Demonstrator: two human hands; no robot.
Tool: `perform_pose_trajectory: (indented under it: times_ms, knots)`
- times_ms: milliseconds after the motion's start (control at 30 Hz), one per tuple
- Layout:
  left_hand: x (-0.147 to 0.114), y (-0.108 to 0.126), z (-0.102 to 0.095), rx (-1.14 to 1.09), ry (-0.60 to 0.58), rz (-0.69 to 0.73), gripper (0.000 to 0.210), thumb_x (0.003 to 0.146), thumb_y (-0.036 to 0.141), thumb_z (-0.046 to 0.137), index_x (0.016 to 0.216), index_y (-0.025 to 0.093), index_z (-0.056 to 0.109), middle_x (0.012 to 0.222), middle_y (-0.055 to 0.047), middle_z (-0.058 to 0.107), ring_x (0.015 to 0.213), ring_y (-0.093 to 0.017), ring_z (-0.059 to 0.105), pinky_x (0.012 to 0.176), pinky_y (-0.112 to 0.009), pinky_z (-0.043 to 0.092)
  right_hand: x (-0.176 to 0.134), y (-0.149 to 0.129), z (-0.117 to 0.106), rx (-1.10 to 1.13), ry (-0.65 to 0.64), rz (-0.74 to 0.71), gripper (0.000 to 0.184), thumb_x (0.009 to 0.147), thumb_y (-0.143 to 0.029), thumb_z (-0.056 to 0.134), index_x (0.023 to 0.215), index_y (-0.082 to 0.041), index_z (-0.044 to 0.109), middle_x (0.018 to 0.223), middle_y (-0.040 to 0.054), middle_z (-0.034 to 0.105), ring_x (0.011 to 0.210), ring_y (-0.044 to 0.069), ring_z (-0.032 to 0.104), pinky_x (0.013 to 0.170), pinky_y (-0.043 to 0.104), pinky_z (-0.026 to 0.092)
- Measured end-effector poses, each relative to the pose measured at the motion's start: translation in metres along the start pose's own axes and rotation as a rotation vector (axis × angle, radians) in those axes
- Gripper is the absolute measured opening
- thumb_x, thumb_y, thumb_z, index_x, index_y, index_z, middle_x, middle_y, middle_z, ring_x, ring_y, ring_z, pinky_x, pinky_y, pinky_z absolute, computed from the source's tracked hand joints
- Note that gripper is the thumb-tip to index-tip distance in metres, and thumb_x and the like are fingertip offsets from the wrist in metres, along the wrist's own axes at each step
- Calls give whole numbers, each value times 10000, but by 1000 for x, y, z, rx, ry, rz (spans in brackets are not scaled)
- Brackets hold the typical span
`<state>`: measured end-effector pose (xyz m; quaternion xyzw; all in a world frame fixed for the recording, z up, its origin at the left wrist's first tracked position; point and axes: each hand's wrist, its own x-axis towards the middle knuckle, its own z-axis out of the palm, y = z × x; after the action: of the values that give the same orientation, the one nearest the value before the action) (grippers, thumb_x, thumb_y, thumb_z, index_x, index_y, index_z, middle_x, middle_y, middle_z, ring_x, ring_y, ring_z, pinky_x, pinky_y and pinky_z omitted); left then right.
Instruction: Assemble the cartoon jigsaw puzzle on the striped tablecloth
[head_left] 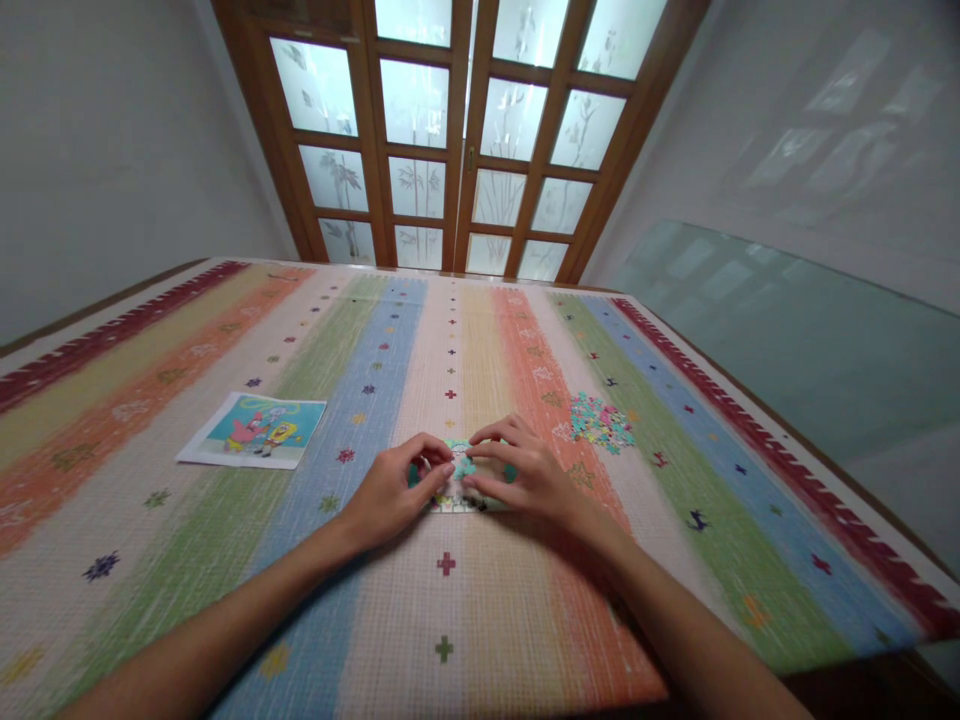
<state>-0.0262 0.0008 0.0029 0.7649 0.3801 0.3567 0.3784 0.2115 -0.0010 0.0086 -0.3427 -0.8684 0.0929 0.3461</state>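
Observation:
A partly assembled jigsaw puzzle (pixel 459 500) lies flat on the table in front of me, its middle largely covered by my hands. My left hand (pixel 405 482) is at its left side, thumb and index finger drawn together in a pinch. At those fingertips is a small teal puzzle piece (pixel 464 466). From the right, my right hand (pixel 525 468) arches over the puzzle, thumb and fingers curved but apart, with nothing visibly gripped. Fingertips of both hands nearly meet above it.
A heap of loose puzzle pieces (pixel 600 423) lies to the right. On the left rests a printed reference picture (pixel 262 432) of cartoon figures. A striped tablecloth (pixel 405 620) covers the table. Beyond the far edge stand wooden doors (pixel 457 150) with glass panes.

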Motion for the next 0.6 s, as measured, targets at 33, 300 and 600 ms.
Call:
perform_pose_trajectory:
  times_ms: [33,300,600]
  knots:
    - [-1,-1,-1,80,15,32,152,981,335,564,992,205,642,905,-46,704,809,-190,644,809,-389,546,-1,4,-2,-18,1,18,169,914,-307,740,1063,-232,764,1054,93,741,974,245,638,862,425,526]
    - [-3,-14,-13,387,-16,262,154,1029,270,489,1011,213,631,983,-74,692,986,-248,609,902,-446,513,-9,28,-9,-140,-62,206,67,898,-276,765,938,-222,769,973,93,725,957,265,637,836,429,537]
    - [-4,-21,-15,495,-37,337,192,1037,271,505,1078,184,671,1080,-101,718,1037,-260,627,942,-461,508,-10,30,-8,-247,-93,240,62,902,-281,764,911,-220,760,961,98,723,953,284,639,840,449,535]
